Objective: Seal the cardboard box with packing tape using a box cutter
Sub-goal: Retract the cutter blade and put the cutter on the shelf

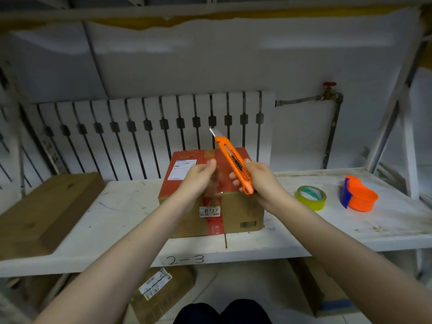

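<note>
A cardboard box [243, 211] with a red printed top and a white label stands on the white shelf [268, 244], centre. Above it my right hand [259, 181] grips an orange box cutter [233, 162], blade out and pointing up and away. My left hand [198, 178] pinches a strip of clear tape [214, 181] that runs down to the box's front top edge. A yellow-green tape roll [311, 198] lies to the right of the box, and an orange and blue tape dispenser [357, 195] beyond it.
A flat brown cardboard box [44, 211] lies on the shelf at the left. A white radiator [140, 132] lines the back wall, with a pipe and red valve [329, 90] at the right. More cartons [161, 293] sit under the shelf.
</note>
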`<state>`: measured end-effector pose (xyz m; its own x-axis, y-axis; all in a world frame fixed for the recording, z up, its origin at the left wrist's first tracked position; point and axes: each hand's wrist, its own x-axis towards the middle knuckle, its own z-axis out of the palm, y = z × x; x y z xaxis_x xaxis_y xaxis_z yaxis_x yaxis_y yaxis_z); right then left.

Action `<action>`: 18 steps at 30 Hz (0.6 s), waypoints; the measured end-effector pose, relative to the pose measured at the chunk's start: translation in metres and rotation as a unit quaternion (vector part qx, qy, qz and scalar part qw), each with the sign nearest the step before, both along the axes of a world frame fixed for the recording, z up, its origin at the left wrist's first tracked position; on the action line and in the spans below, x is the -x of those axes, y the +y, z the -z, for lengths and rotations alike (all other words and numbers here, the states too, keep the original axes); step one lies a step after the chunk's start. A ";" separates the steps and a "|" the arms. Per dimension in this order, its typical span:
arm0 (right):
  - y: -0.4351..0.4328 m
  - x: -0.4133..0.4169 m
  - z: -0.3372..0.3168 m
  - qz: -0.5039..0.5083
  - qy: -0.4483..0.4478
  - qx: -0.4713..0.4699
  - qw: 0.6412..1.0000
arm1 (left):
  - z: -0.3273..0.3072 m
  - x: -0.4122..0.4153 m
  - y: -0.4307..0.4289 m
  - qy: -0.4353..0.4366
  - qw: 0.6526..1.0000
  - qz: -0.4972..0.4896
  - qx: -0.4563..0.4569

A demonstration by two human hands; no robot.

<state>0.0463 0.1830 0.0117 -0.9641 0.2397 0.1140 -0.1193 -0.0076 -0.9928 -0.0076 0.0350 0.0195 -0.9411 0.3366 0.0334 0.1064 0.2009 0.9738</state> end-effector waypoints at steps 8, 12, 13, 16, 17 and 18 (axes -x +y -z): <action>-0.043 -0.034 -0.014 -0.060 -0.005 0.051 0.997 | -0.018 -0.036 0.001 -0.058 0.965 0.099 -0.234; -0.048 -0.042 -0.016 -0.006 -0.013 0.035 0.999 | -0.019 -0.043 -0.001 -0.011 0.969 0.101 -0.225; -0.049 -0.044 -0.015 -0.003 0.000 0.042 0.999 | -0.019 -0.044 -0.002 -0.010 0.968 0.103 -0.227; -0.054 -0.046 -0.013 -0.003 0.033 0.055 0.998 | -0.019 -0.044 -0.005 -0.015 0.968 0.102 -0.229; -0.055 -0.047 -0.013 -0.006 0.038 0.053 0.998 | -0.018 -0.044 -0.005 -0.017 0.968 0.100 -0.229; -0.055 -0.047 -0.014 -0.012 0.041 0.049 0.998 | -0.018 -0.043 -0.005 -0.019 0.968 0.098 -0.231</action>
